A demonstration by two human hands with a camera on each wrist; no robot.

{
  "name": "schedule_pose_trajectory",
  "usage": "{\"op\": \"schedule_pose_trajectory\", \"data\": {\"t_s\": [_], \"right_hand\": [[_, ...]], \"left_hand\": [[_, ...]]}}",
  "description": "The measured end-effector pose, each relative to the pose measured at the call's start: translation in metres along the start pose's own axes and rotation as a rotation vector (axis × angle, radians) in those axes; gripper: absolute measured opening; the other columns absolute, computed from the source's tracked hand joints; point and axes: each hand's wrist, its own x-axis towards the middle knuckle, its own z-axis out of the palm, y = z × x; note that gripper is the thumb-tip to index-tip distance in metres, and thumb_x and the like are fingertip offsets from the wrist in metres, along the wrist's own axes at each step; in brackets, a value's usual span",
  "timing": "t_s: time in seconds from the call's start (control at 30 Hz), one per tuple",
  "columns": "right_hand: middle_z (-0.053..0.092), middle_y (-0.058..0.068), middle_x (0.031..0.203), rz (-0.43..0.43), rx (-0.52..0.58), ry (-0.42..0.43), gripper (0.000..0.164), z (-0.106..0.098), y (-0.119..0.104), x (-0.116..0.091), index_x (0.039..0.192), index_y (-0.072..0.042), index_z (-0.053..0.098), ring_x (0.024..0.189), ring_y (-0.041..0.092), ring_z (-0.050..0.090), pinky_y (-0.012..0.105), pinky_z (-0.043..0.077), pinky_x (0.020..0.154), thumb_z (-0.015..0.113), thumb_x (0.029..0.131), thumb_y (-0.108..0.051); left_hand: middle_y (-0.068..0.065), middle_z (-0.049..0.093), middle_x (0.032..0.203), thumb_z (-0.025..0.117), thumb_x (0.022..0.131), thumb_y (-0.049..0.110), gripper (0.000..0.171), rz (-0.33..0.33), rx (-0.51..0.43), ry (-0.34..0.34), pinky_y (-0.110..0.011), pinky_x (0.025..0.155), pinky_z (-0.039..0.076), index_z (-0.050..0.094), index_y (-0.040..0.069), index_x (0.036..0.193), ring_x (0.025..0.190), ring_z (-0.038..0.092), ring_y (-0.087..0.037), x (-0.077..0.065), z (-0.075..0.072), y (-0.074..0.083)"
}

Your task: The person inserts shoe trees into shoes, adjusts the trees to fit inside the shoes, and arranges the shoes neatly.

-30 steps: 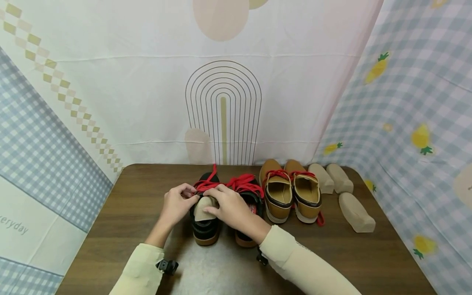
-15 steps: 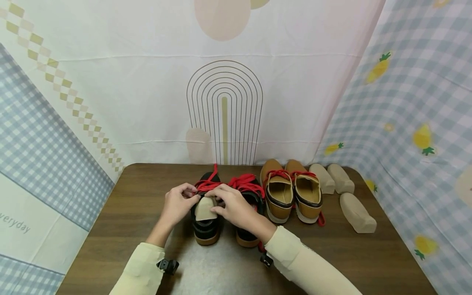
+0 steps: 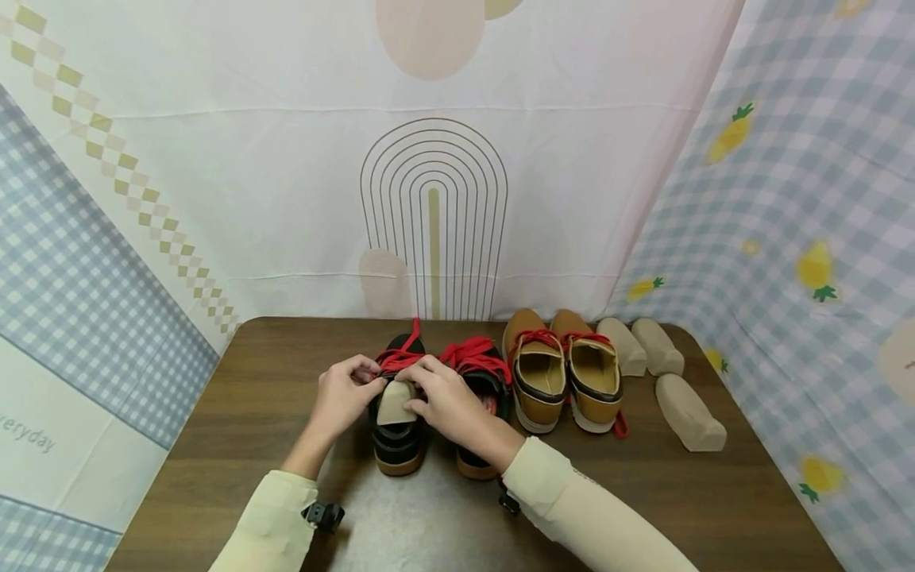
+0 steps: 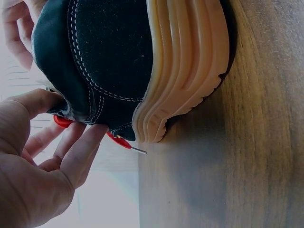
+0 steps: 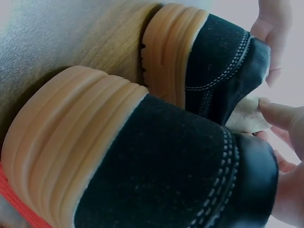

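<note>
In the head view, a black shoe (image 3: 397,459) with a tan sole and red laces stands at the table's middle, toe away from me. A beige foot-shaped shoe insert (image 3: 393,407) sits tilted in its opening, front end hidden inside. My left hand (image 3: 343,400) pinches the left side of the collar; the left wrist view shows the thumb at the inner edge and fingers outside by the red lace (image 4: 118,140). My right hand (image 3: 452,403) holds the insert, thumb at its right edge. In the right wrist view, the insert (image 5: 247,116) shows between the two black shoes.
The other black shoe (image 3: 477,462) stands just right, under my right wrist. Beyond it are two tan shoes (image 3: 539,409) with red laces. Several more beige inserts (image 3: 689,413) lie at the right of the brown table (image 3: 257,373). A patterned cloth (image 3: 307,191) hangs behind.
My right thumb has shifted from the middle of the insert to its right edge. My left hand stays at the collar, and the shoes have not moved.
</note>
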Motion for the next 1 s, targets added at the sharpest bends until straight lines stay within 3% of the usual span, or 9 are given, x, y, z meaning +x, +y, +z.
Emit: {"op": "schedule_pose_trajectory", "data": {"t_s": [0.27, 0.47, 0.6, 1.0], "right_hand": [[0.062, 0.001, 0.119, 0.015, -0.125, 0.002, 0.035, -0.004, -0.002, 0.006, 0.126, -0.022, 0.07, 0.106, 0.019, 0.058, 0.036, 0.052, 0.092, 0.078, 0.093, -0.033], [0.063, 0.0, 0.12, 0.099, -0.073, -0.092, 0.035, -0.01, -0.004, 0.021, 0.124, -0.022, 0.071, 0.111, 0.02, 0.058, 0.038, 0.051, 0.095, 0.076, 0.094, -0.039], [0.064, 0.001, 0.115, 0.132, -0.054, -0.142, 0.033, -0.011, -0.005, 0.029, 0.121, -0.021, 0.072, 0.106, 0.018, 0.059, 0.035, 0.051, 0.091, 0.077, 0.093, -0.038], [0.064, 0.004, 0.115, 0.199, -0.024, -0.151, 0.033, -0.011, -0.005, 0.033, 0.118, -0.018, 0.073, 0.106, 0.021, 0.058, 0.036, 0.048, 0.09, 0.08, 0.09, -0.035]], "left_hand": [[-0.005, 0.073, 0.083, 0.083, 0.083, 0.015, 0.012, -0.001, 0.005, -0.007, -0.027, 0.069, 0.053, 0.076, 0.012, 0.092, 0.075, 0.067, -0.014, -0.002, -0.002, 0.0], [-0.005, 0.073, 0.083, 0.082, 0.083, 0.015, 0.012, -0.002, 0.004, -0.012, -0.028, 0.069, 0.053, 0.076, 0.012, 0.093, 0.075, 0.066, -0.015, -0.002, -0.002, -0.002], [-0.005, 0.072, 0.082, 0.082, 0.083, 0.015, 0.012, -0.007, 0.01, -0.014, -0.027, 0.068, 0.052, 0.076, 0.012, 0.093, 0.074, 0.066, -0.014, -0.002, -0.002, -0.002], [-0.006, 0.072, 0.083, 0.082, 0.084, 0.015, 0.013, -0.009, 0.003, -0.021, -0.026, 0.067, 0.052, 0.075, 0.011, 0.094, 0.075, 0.066, -0.015, 0.0, -0.002, -0.001]]}}
